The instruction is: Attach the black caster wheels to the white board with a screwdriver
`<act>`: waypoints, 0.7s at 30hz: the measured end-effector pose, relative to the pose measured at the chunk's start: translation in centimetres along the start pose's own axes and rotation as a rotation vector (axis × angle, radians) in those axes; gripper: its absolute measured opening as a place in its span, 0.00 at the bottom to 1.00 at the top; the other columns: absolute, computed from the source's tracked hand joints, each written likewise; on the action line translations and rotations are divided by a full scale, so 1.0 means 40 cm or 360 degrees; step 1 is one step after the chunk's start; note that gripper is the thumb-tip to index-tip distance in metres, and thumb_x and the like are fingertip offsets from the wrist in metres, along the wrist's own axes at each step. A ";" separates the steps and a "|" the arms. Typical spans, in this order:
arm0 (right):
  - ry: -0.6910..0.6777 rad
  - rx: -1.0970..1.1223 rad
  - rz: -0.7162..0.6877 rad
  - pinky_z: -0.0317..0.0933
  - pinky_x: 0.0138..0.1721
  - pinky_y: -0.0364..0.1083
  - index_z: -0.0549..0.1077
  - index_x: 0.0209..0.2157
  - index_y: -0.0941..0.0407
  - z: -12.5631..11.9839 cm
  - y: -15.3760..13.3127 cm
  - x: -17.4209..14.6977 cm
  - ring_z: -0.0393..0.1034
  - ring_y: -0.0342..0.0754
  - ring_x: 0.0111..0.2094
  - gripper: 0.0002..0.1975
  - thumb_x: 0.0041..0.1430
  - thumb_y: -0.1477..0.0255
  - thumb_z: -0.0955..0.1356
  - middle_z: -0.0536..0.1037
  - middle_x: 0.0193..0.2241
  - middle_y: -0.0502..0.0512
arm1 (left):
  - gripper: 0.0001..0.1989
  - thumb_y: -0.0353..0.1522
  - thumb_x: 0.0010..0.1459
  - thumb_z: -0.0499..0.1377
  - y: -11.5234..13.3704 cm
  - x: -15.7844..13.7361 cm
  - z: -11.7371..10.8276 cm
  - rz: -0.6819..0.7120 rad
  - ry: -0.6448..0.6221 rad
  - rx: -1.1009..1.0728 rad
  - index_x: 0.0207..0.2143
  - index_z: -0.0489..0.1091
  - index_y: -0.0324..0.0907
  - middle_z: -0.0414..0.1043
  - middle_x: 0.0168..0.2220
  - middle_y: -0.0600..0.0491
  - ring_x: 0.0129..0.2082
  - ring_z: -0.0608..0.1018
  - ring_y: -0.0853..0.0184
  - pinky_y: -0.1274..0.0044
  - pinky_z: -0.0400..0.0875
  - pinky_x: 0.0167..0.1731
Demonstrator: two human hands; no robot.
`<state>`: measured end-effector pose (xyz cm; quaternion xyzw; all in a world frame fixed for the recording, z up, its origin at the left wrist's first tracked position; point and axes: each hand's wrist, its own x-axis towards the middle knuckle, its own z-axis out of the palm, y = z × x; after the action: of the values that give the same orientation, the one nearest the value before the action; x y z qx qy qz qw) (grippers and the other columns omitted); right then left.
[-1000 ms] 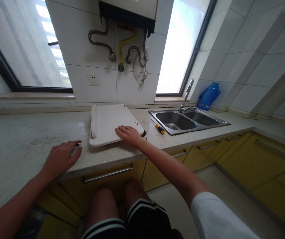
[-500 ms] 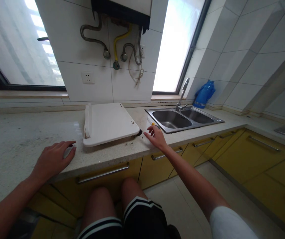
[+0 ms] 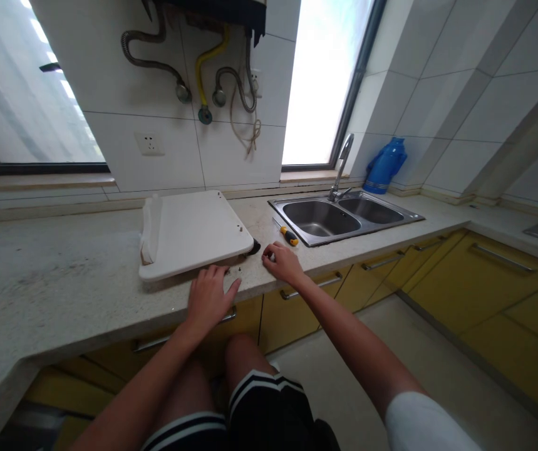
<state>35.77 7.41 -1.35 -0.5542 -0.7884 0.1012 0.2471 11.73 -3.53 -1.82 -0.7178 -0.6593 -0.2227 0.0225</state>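
Observation:
A white board [image 3: 193,228] with rounded corners lies on the counter, a black piece [image 3: 253,248] under its right corner. My left hand [image 3: 207,300] is at the board's front edge, thumb apart from the fingers, fingertips by small dark bits on the counter. One of these, probably a screw [image 3: 239,269], stands just right of that hand. Right of the board, my right hand [image 3: 284,264] rests low over the counter with thumb and fingertips pinched together; what is between them is too small to tell. Just behind it lies a yellow and black screwdriver [image 3: 289,235].
A double steel sink [image 3: 315,237] with a tap [image 3: 341,169] is set into the counter [image 3: 85,282] on the right. A blue jug-like container [image 3: 386,166] stands in the corner. Pipes [image 3: 212,56] hang on the wall. Yellow drawers [image 3: 297,319] with bar handles run below.
My left hand has moved right from the counter's left part to the board's front edge. My right hand has drawn slightly nearer and closed its fingers, uncovering the screwdriver. The view has shifted slightly.

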 end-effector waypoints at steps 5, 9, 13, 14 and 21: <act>-0.0012 -0.0029 -0.0009 0.56 0.39 0.45 0.80 0.44 0.52 -0.002 -0.001 -0.003 0.72 0.45 0.41 0.09 0.72 0.64 0.69 0.79 0.47 0.53 | 0.24 0.45 0.73 0.60 0.071 0.080 0.036 -0.0224 -0.0090 0.0034 0.62 0.78 0.40 0.81 0.59 0.36 0.58 0.81 0.41 0.56 0.76 0.56; -0.0025 -0.0031 -0.0001 0.56 0.39 0.45 0.80 0.45 0.52 -0.007 -0.004 -0.006 0.73 0.45 0.41 0.09 0.72 0.64 0.69 0.79 0.48 0.53 | 0.18 0.39 0.77 0.54 0.090 0.111 0.040 -0.0318 -0.0178 0.0018 0.56 0.81 0.43 0.85 0.56 0.42 0.56 0.84 0.47 0.62 0.76 0.56; -0.0037 -0.0028 0.0011 0.57 0.40 0.45 0.79 0.46 0.52 -0.011 -0.010 -0.009 0.73 0.46 0.42 0.09 0.72 0.64 0.68 0.79 0.49 0.54 | 0.19 0.37 0.78 0.53 0.103 0.121 0.033 -0.0379 -0.0246 0.0056 0.57 0.81 0.42 0.85 0.55 0.40 0.57 0.84 0.48 0.63 0.75 0.57; -0.0036 -0.0027 0.0013 0.57 0.40 0.45 0.79 0.46 0.52 -0.012 -0.011 -0.010 0.73 0.46 0.42 0.09 0.73 0.64 0.68 0.79 0.49 0.54 | 0.20 0.37 0.78 0.51 0.106 0.123 0.033 -0.0394 -0.0260 0.0076 0.58 0.80 0.40 0.84 0.56 0.38 0.57 0.84 0.47 0.62 0.75 0.57; -0.0030 -0.0034 0.0026 0.59 0.41 0.45 0.79 0.46 0.53 -0.012 -0.015 -0.014 0.72 0.46 0.42 0.10 0.73 0.65 0.68 0.79 0.49 0.54 | 0.22 0.33 0.79 0.47 0.125 0.161 0.049 -0.0443 -0.0379 0.0152 0.61 0.77 0.38 0.83 0.57 0.35 0.57 0.85 0.48 0.56 0.77 0.58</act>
<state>35.67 6.60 -0.84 -0.5623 -0.7871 0.1000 0.2330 17.27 2.49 -0.01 -0.6391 -0.7600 -0.1057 -0.0525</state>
